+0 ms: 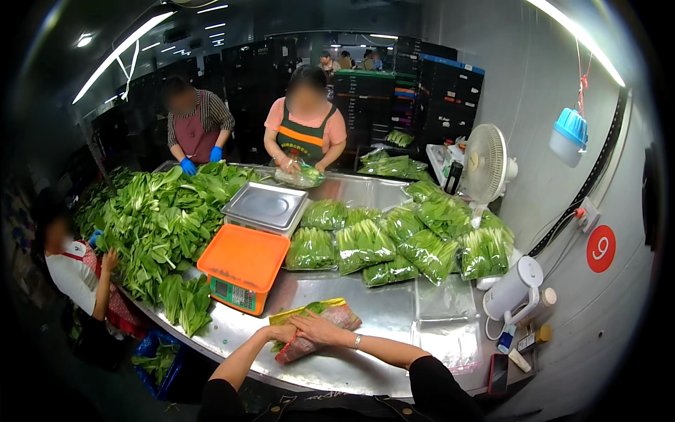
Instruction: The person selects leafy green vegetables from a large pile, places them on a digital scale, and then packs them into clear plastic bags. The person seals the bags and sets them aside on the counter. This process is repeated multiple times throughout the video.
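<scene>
On the metal table in front of me lies a bundle of leafy greens point(315, 307), partly wrapped in a red and yellow printed sheet point(340, 316). My left hand point(285, 332) is at the near left side of the bundle, its fingers partly hidden under my right hand. My right hand point(316, 328) lies across the top of the wrap, fingers stretched to the left. Just beyond the bundle stands an orange digital scale point(240, 258) with a bare pan. Loose leafy greens point(184, 303) lie to the left of the scale.
A large heap of greens point(158, 221) covers the table's left. Behind stands a second scale point(266, 203); bagged greens point(364, 242) fill the middle and right. Flat clear bags point(445, 337), an electric kettle point(514, 287) and a phone point(498, 373) lie rightward. Several co-workers stand around the table.
</scene>
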The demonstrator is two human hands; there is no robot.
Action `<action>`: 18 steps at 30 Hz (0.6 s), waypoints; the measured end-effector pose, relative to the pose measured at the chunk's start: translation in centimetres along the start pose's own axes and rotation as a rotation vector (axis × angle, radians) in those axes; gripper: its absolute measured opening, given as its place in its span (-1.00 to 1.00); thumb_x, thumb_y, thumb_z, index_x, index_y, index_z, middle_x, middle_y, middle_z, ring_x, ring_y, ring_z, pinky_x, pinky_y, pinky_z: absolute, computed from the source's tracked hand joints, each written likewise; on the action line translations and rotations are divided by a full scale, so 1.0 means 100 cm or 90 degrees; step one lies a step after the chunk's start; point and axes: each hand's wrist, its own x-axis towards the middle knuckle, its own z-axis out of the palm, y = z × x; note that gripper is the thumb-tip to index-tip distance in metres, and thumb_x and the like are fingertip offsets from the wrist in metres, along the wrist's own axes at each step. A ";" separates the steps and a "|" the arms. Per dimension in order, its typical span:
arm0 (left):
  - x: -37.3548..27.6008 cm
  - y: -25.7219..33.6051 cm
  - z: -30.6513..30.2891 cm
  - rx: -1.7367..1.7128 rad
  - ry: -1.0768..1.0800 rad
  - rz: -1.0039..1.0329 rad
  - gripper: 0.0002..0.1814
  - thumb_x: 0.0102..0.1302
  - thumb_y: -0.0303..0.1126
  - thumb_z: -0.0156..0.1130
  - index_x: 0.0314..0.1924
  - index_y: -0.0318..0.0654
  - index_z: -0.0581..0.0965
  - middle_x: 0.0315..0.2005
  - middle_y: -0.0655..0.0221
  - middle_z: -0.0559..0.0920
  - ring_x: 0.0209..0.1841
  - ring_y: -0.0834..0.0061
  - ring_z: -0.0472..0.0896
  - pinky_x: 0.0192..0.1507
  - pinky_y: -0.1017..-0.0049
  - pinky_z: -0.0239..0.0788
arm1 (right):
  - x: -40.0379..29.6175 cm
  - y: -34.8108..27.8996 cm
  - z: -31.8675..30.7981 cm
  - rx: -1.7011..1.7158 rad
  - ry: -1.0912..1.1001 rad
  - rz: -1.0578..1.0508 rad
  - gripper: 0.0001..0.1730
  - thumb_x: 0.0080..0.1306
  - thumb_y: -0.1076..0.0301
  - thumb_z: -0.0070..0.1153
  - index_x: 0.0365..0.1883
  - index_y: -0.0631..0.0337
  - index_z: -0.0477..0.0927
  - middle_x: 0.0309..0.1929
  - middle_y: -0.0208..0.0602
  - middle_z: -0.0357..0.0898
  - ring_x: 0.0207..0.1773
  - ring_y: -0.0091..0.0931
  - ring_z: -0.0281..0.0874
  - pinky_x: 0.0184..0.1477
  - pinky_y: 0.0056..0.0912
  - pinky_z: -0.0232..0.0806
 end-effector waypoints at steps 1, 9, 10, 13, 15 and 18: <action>-0.003 0.006 -0.011 -0.083 -0.013 0.028 -0.29 0.12 -0.24 0.27 0.26 -0.24 0.25 0.18 0.08 0.37 0.28 0.31 0.26 0.24 0.40 0.12 | -0.003 0.003 0.005 0.031 -0.007 0.032 -0.34 0.40 -0.02 -0.27 0.29 0.30 0.15 0.30 -0.03 0.18 0.38 -0.24 0.09 0.37 -0.05 -0.07; -0.032 0.036 -0.045 -0.416 0.177 -0.114 -0.23 0.14 -0.25 0.17 0.30 -0.38 0.14 0.08 0.03 0.44 0.15 0.40 0.39 0.15 0.44 0.21 | -0.002 0.001 0.024 0.069 0.027 0.102 -0.35 0.38 -0.03 -0.23 0.22 0.35 0.22 0.10 0.05 0.39 0.15 -0.16 0.34 0.27 -0.07 0.07; -0.021 0.022 -0.041 -0.400 0.214 -0.148 -0.24 0.13 -0.25 0.17 0.30 -0.37 0.15 0.06 0.02 0.46 0.13 0.36 0.41 0.13 0.43 0.23 | 0.002 0.001 0.019 0.072 0.007 0.102 -0.36 0.38 -0.03 -0.22 0.19 0.36 0.27 0.04 0.03 0.43 0.11 -0.16 0.37 0.24 -0.08 0.10; -0.008 0.005 -0.029 -0.049 0.427 -0.071 -0.38 0.10 -0.26 0.20 0.14 -0.38 0.30 -0.17 0.02 0.54 -0.11 0.17 0.49 -0.07 0.31 0.32 | -0.004 -0.011 0.024 0.039 0.011 0.108 -0.45 0.36 0.00 -0.18 0.04 0.33 0.41 -0.13 -0.05 0.49 -0.05 -0.18 0.41 0.12 -0.10 0.16; -0.005 0.001 -0.033 0.297 0.585 0.051 -0.51 0.08 -0.27 0.23 -0.01 -0.39 0.44 -0.37 0.03 0.60 -0.33 0.03 0.56 -0.25 0.20 0.39 | -0.005 -0.009 0.034 -0.016 0.037 0.068 -0.55 0.32 0.05 -0.12 -0.10 0.28 0.49 -0.24 -0.10 0.50 -0.13 -0.21 0.42 0.03 -0.11 0.19; 0.014 -0.019 -0.044 0.168 0.357 -0.102 -0.56 0.03 -0.06 0.21 -0.38 -0.39 0.58 -0.40 -0.09 0.59 -0.34 -0.05 0.57 -0.29 0.11 0.38 | 0.003 0.009 0.040 -0.096 0.092 -0.066 -0.78 0.17 0.20 -0.04 -0.47 0.14 0.52 -0.35 -0.20 0.46 -0.18 -0.22 0.37 -0.07 -0.08 0.19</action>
